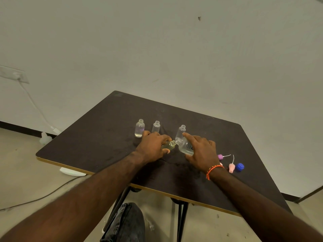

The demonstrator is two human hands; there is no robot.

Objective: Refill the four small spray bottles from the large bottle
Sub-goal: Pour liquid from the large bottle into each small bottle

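Note:
My right hand (pixel 202 151) grips the large clear bottle (pixel 186 146), tilted left with its mouth against the mouth of a small bottle (pixel 169 145). My left hand (pixel 153 147) holds that small bottle, tilted right, with pale liquid inside. Three more small clear bottles stand uncapped behind my hands: one with liquid at the left (pixel 139 128), one in the middle (pixel 156 126), one on the right (pixel 180 132) just behind the large bottle.
On the dark table (pixel 108 130), right of my right hand, lie a purple spray top (pixel 220 156), a pink spray top (pixel 231 167) and a blue cap (pixel 239 166). A wall stands behind the table. My knee (pixel 125 222) is under the near edge.

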